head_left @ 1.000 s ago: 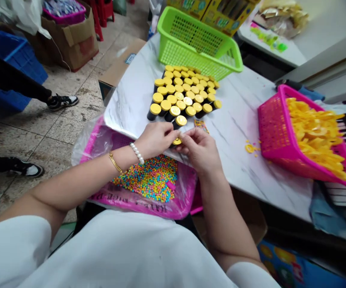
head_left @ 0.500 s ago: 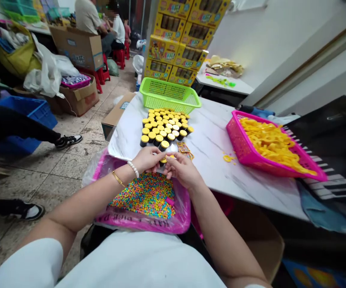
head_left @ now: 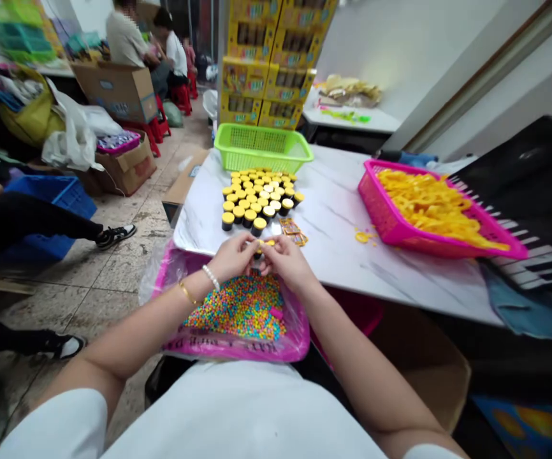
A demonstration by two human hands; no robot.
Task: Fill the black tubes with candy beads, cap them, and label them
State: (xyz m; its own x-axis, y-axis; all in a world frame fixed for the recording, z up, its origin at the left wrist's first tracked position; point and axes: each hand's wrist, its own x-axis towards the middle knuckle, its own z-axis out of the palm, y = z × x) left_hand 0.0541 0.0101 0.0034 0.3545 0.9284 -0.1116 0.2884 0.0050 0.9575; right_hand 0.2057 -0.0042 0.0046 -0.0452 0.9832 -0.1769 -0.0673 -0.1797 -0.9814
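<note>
My left hand [head_left: 234, 256] and my right hand [head_left: 285, 260] meet over the far edge of a magenta basket [head_left: 299, 341] lined with clear plastic. Between them they grip a small dark jar [head_left: 258, 254] with yellow at its top, mostly hidden by my fingers. Small multicoloured beads or candies [head_left: 238, 309] fill the basket below, with a little pink piece [head_left: 276, 313] lying on them. Just beyond my hands, several black jars with yellow lids [head_left: 259, 224] stand grouped on the white marbled table [head_left: 333, 210]. Orange-framed flat pieces [head_left: 293, 231] lie to their right.
A green basket [head_left: 264, 153] stands behind the jars. On the right, a pink basket [head_left: 391, 223] holds yellow plastic pieces [head_left: 429, 207]. Stacked yellow boxes [head_left: 266, 76] rise behind the table. At left are a person's leg [head_left: 51, 220] and a blue crate [head_left: 78, 197].
The camera view has shifted slightly. Both hands stay together at the small jar, with only small finger movements.
</note>
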